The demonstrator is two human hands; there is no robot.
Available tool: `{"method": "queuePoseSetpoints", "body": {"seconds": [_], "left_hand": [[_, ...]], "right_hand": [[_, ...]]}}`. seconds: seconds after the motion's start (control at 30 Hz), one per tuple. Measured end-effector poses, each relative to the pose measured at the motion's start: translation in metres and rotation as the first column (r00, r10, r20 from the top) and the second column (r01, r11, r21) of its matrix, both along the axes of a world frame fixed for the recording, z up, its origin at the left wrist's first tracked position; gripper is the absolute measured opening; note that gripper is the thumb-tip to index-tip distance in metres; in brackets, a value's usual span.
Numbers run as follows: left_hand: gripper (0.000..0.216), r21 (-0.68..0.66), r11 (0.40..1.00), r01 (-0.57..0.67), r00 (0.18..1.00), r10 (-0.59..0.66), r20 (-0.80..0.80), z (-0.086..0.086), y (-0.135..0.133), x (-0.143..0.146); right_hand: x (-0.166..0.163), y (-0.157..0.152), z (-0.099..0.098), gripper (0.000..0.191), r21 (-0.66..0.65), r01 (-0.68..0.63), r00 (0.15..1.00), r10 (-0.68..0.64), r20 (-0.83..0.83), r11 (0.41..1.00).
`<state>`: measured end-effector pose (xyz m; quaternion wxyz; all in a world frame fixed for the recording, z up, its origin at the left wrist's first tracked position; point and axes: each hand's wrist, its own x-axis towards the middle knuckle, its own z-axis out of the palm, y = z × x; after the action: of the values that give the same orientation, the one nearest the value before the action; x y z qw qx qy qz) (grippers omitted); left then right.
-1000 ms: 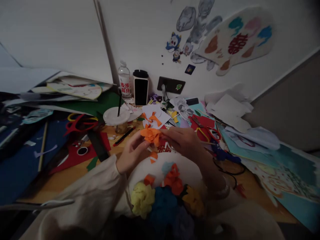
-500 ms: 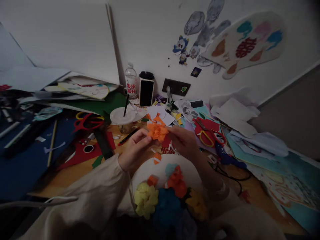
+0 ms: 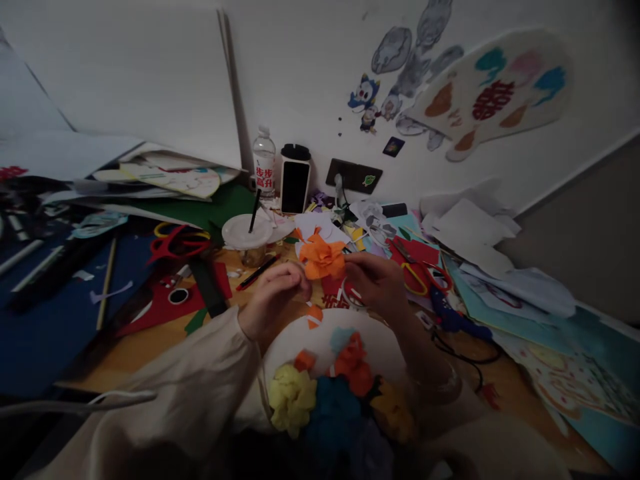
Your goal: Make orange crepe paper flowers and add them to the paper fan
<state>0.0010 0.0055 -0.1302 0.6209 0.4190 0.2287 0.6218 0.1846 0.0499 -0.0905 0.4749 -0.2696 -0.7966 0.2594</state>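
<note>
An orange paper flower (image 3: 323,259) with crumpled petals is pinched at its right edge between the thumb and fingers of my right hand (image 3: 377,283). My left hand (image 3: 280,290) is just left of and below the flower, its fingers curled together and nothing seen in them. Below both hands lies a white rounded board (image 3: 383,340). On its near part are a yellow paper flower (image 3: 293,398), a blue paper flower (image 3: 334,413), a red-orange paper flower (image 3: 354,370) and a dark yellow paper flower (image 3: 393,408). A small orange paper piece (image 3: 314,316) lies at the board's far edge.
Red-handled scissors (image 3: 180,247) and a lidded cup with a black straw (image 3: 247,233) stand left. More scissors (image 3: 423,273) and a blue glue gun (image 3: 457,317) with a cord lie right. A water bottle (image 3: 264,163) and paper scraps are at the wall.
My left hand has come off the orange flower and its fingers have curled. The flower has moved slightly right, held by my right hand alone. The view has shifted a little.
</note>
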Motion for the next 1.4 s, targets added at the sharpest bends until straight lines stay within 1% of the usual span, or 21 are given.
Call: {"method": "queuePoseSetpoints", "body": {"seconds": [0.1,0.17,0.23,0.33,0.47,0.57,0.67,0.73,0.8,0.87,0.93,1.0,1.07,1.1,1.17,1.2,1.27,1.33,1.4], "left_hand": [[0.016,0.021,0.998,-0.06,0.992,0.062,-0.114,0.001,0.0,0.003],[0.02,0.037,0.988,-0.153,0.968,0.157,-0.198,0.004,-0.001,0.006],[0.025,0.059,0.967,-0.249,0.926,0.255,-0.277,0.007,-0.002,0.009],[0.027,0.088,0.931,-0.353,0.863,0.361,-0.354,0.009,-0.003,0.01],[0.025,0.104,0.901,-0.421,0.815,0.426,-0.392,0.006,-0.004,0.01],[0.024,0.147,0.883,-0.445,0.785,0.464,-0.411,0.001,-0.005,0.009],[0.028,0.187,0.859,-0.477,0.738,0.507,-0.445,-0.002,-0.007,0.01],[0.031,0.183,0.857,-0.481,0.736,0.508,-0.447,-0.003,-0.008,0.01],[0.031,0.155,0.875,-0.458,0.776,0.479,-0.409,-0.002,-0.008,0.01],[0.029,0.112,0.905,-0.41,0.842,0.423,-0.335,0.0,-0.008,0.011],[0.027,0.076,0.93,-0.359,0.897,0.366,-0.248,0.0,-0.007,0.011],[0.027,0.059,0.946,-0.318,0.927,0.323,-0.189,-0.002,-0.006,0.011],[0.025,0.07,0.952,-0.297,0.935,0.305,-0.18,-0.005,-0.005,0.01],[0.025,0.086,0.953,-0.291,0.935,0.302,-0.184,-0.007,-0.004,0.008],[0.024,0.147,0.948,-0.281,0.931,0.307,-0.197,-0.008,-0.003,0.006],[0.022,0.192,0.939,-0.285,0.924,0.322,-0.208,-0.008,-0.004,0.004],[0.018,0.326,0.898,-0.297,0.892,0.383,-0.242,-0.004,-0.006,0.0],[0.016,0.494,0.815,-0.303,0.836,0.476,-0.274,0.001,-0.011,-0.004],[0.016,0.654,0.703,-0.278,0.764,0.575,-0.293,0.005,-0.017,-0.008]], "right_hand": [[-0.001,-0.004,0.003,0.016,-0.1,-0.019,0.999,0.023,0.034,0.995],[-0.003,-0.008,0.006,0.017,-0.172,-0.041,0.994,0.057,0.091,0.984],[-0.006,-0.013,0.008,0.017,-0.224,-0.056,0.984,0.092,0.152,0.973],[-0.009,-0.019,0.009,0.016,-0.265,-0.065,0.977,0.116,0.181,0.962],[-0.012,-0.023,0.007,0.012,-0.256,-0.06,0.977,0.109,0.184,0.965],[-0.012,-0.023,0.005,0.009,-0.19,-0.045,0.969,0.089,0.23,0.981],[-0.011,-0.022,0.005,0.008,-0.102,-0.046,0.956,0.073,0.286,0.994],[-0.011,-0.022,0.004,0.007,-0.03,-0.043,0.949,0.051,0.31,0.999],[-0.011,-0.023,0.003,0.006,0.05,-0.032,0.952,0.015,0.304,0.998],[-0.012,-0.025,0.0,0.005,0.134,0.007,0.96,-0.044,0.276,0.991],[-0.013,-0.025,-0.004,0.008,0.211,0.069,0.966,-0.118,0.232,0.975],[-0.014,-0.024,-0.009,0.01,0.28,0.101,0.972,-0.155,0.178,0.955],[-0.015,-0.02,-0.013,0.008,0.357,0.061,0.983,-0.117,0.138,0.932],[-0.015,-0.018,-0.014,0.008,0.395,0.016,0.988,-0.075,0.134,0.919],[-0.014,-0.014,-0.014,0.014,0.449,-0.092,0.987,0.021,0.161,0.889],[-0.013,-0.012,-0.013,0.018,0.464,-0.139,0.98,0.055,0.191,0.875],[-0.01,-0.01,-0.008,0.025,0.476,-0.2,0.963,0.082,0.258,0.856],[-0.006,-0.011,-0.003,0.026,0.497,-0.21,0.949,0.054,0.31,0.842],[-0.002,-0.012,0.002,0.023,0.533,-0.2,0.939,0.005,0.345,0.822]]}}
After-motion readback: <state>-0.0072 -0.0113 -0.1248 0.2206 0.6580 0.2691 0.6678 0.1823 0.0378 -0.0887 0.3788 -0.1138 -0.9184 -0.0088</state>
